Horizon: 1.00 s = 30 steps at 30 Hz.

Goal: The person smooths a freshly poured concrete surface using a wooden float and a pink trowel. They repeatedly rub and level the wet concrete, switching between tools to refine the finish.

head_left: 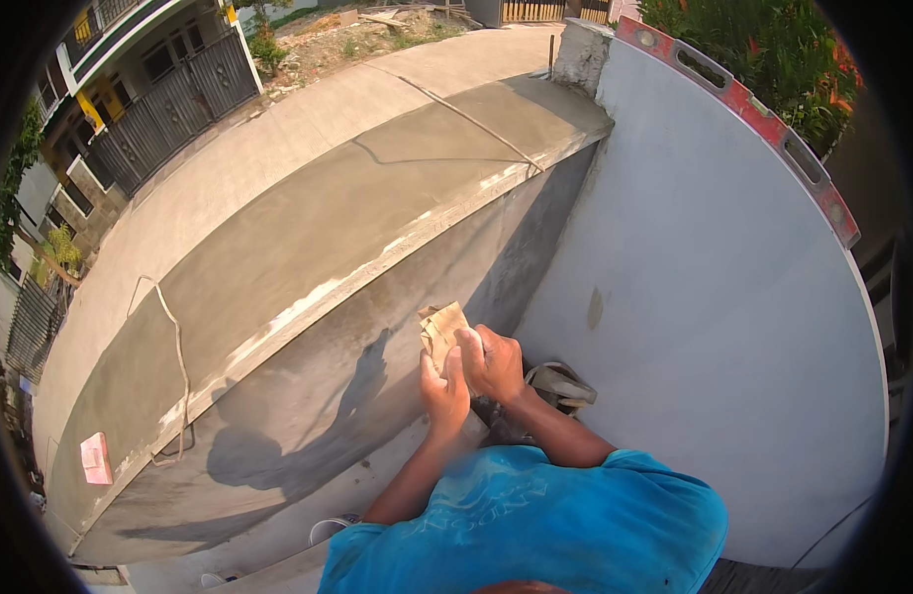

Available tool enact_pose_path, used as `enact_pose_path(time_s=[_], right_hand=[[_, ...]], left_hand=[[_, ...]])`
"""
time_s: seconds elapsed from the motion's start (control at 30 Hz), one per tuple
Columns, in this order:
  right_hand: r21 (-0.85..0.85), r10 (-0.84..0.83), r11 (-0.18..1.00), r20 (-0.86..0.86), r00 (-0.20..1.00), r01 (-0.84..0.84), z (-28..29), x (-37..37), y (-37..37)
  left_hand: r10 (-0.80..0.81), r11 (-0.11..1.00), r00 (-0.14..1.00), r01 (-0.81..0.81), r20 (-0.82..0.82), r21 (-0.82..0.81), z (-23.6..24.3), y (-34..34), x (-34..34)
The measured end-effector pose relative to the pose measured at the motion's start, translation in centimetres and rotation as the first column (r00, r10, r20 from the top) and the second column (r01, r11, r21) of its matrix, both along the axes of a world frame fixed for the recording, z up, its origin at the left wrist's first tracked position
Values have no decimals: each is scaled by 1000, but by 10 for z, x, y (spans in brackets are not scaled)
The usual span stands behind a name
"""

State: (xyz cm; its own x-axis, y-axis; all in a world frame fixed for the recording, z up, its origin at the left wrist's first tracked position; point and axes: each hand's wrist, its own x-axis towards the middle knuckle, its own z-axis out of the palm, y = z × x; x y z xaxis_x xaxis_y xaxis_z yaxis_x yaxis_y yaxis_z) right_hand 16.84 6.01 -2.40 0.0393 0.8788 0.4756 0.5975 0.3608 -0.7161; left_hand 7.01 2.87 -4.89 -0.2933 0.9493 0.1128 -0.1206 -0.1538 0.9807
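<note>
In front of my chest, a folded, crumpled piece of tan paper (442, 329) is held up between both hands. My left hand (444, 388) grips its lower part, with the thumb pointing up. My right hand (493, 361) closes on its right side, next to the left hand. The paper's creased upper end sticks out above my fingers. What it is folded around, if anything, cannot be made out.
Grey plastered ledge (308, 233) curves ahead, edged by a straight strip (377, 265). Bent metal rods (181, 346) hook over it. A pink float (96, 458) lies at the left end. A red spirit level (753, 114) rests on the white wall (714, 297). A bucket (333, 528) stands below.
</note>
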Motion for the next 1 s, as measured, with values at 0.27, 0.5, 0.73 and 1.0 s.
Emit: enact_pose_path(time_s=[0.27,0.5,0.73,1.0], right_hand=[[436,100,879,224,969,-191,59,46,-31],[552,-162,831,363,918,-71,33,97,18],[555,-302,828,318,899,82,166,187,117],[275,-271,955,644,715,115,210,223,325]], left_hand=[[0,998,976,-13,216,56,67,26,9],[-137,990,973,139,184,0,63,48,72],[-173,936,979,197,-107,291,84,61,59],[-165,930,884,-9,-437,-368,-84,30,5]])
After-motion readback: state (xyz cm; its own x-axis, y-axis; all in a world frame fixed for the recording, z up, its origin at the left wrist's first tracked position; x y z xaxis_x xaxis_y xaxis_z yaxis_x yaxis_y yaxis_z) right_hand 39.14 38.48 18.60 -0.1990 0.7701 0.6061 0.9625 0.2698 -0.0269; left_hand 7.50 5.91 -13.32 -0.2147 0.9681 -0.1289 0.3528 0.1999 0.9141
